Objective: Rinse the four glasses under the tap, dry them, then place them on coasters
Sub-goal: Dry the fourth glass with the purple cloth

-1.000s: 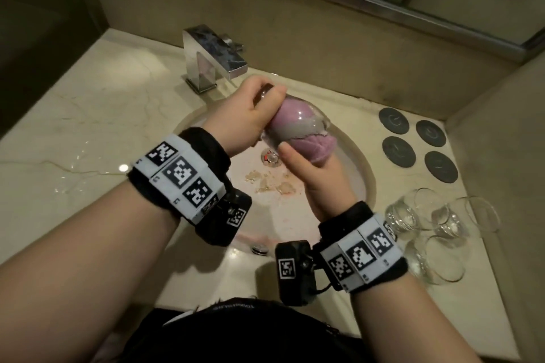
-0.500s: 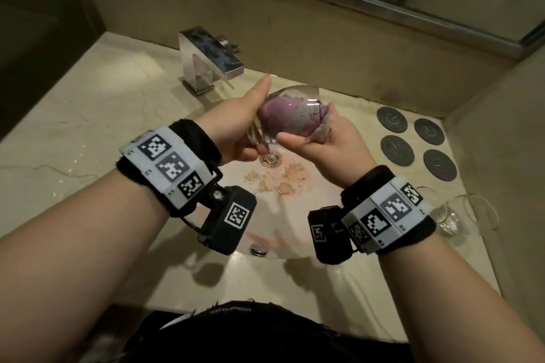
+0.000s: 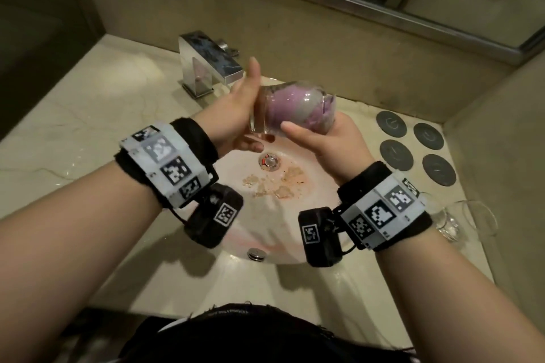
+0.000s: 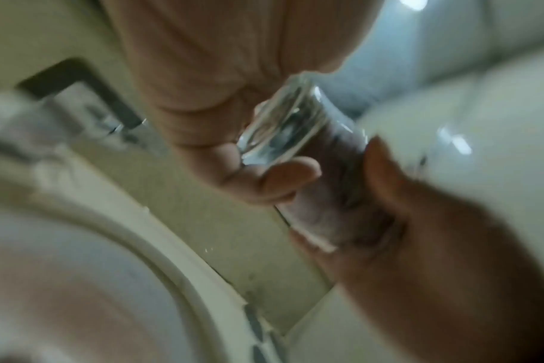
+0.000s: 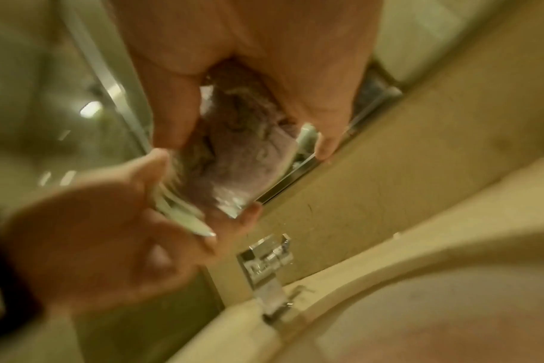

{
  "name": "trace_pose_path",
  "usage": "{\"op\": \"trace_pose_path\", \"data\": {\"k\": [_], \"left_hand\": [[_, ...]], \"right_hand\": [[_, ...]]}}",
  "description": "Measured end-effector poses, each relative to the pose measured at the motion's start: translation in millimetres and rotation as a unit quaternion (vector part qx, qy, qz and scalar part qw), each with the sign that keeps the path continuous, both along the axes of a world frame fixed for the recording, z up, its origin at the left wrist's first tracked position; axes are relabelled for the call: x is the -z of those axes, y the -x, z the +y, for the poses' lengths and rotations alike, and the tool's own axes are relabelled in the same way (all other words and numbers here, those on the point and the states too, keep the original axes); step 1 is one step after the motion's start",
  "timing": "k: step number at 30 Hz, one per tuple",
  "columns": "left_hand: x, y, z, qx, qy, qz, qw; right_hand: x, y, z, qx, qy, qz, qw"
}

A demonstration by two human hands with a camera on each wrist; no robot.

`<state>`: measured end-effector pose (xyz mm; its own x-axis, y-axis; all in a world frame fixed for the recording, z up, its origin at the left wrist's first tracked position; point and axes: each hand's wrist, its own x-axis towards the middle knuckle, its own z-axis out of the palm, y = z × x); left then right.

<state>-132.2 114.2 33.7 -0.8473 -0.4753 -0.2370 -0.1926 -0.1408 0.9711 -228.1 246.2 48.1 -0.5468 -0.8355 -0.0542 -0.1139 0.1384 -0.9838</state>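
The glass (image 3: 290, 109), stuffed with a pink cloth (image 3: 298, 110), lies sideways above the sink (image 3: 306, 194) as our left hand (image 3: 236, 115) cups its base, fingers (image 3: 249, 146) curled underneath, and our right hand (image 3: 327, 138) grips its mouth end.

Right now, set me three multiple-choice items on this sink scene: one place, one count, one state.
1. Where do the dark coasters lie?
A. right of the basin
B. inside the basin
C. left of the tap

2. How many coasters are there?
A. two
B. four
C. six

3. What fills the held glass?
A. water
B. nothing
C. a pink cloth

Key: 1 A, they sit on the counter right of the basin; 2 B, four discs show; 3 C, the cloth is stuffed inside while both hands, left hand and right hand, hold the glass.
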Motion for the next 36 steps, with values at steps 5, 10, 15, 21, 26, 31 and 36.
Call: {"op": "trace_pose_path", "data": {"k": [5, 10, 15, 21, 26, 31, 36], "left_hand": [[-8, 6, 7, -0.054, 0.003, -0.034, 0.998], [-11, 5, 8, -0.055, 0.411, 0.016, 0.91], [-7, 2, 3, -0.008, 0.361, 0.086, 0.928], [-19, 8, 9, -0.03, -0.067, 0.016, 0.997], [-14, 7, 19, -0.098, 0.229, 0.079, 0.965], [-7, -3, 2, -0.007, 0.449, 0.156, 0.88], [-13, -4, 0, 0.028, 0.437, 0.156, 0.885]], "right_hand": [[1, -3, -1, -0.019, 0.007, 0.018, 1.0], [-3, 2, -7, -0.003, 0.073, -0.216, 0.974], [-11, 5, -4, 0.028, 0.048, -0.107, 0.993], [-20, 1, 4, -0.006, 0.026, 0.024, 0.999], [-29, 0, -1, 0.02, 0.036, -0.086, 0.995], [-36, -3, 4, 0.03, 0.032, -0.206, 0.978], [-40, -3, 7, 0.041, 0.046, -0.222, 0.973]]}}
